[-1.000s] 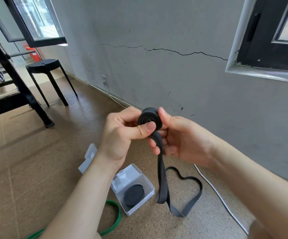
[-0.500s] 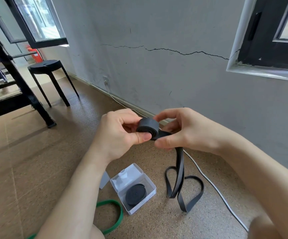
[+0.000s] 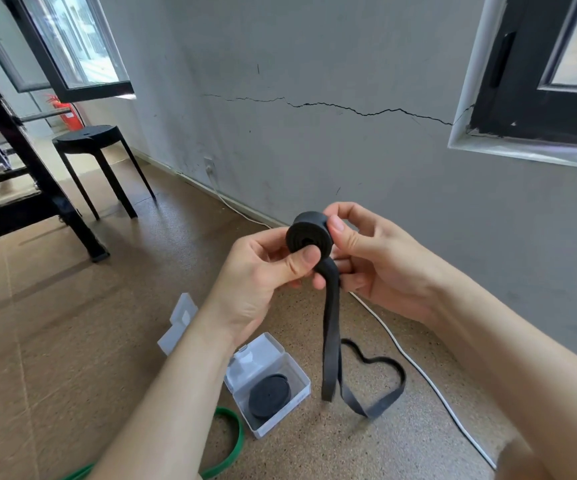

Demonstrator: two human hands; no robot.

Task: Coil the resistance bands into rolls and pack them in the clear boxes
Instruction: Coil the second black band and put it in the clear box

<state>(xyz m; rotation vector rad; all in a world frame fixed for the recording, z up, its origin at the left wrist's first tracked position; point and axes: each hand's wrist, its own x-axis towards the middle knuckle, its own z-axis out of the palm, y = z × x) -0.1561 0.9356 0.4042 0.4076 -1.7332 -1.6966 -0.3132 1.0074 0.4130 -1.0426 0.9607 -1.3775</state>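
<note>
Roll of black band [image 3: 309, 237] sits raised between both hands; the left hand [image 3: 263, 271] has it in a pinching grip, thumb across the flat face; the right hand [image 3: 380, 265] clasps the rim from the other side; the loose tail [image 3: 330, 341] hangs below both grips to the floor [image 3: 72, 341], beside a clear box [image 3: 306, 379] holding a finished coil [image 3: 269, 396]; a green band [image 3: 237, 441] lies just beside the box.

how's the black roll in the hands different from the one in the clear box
The held roll is unfinished, with a tail hanging to the floor; the boxed roll is fully wound. The held roll stands on edge, pinched between the left hand and right hand; the boxed roll lies flat in the open clear box. Both are black coiled bands.
</note>
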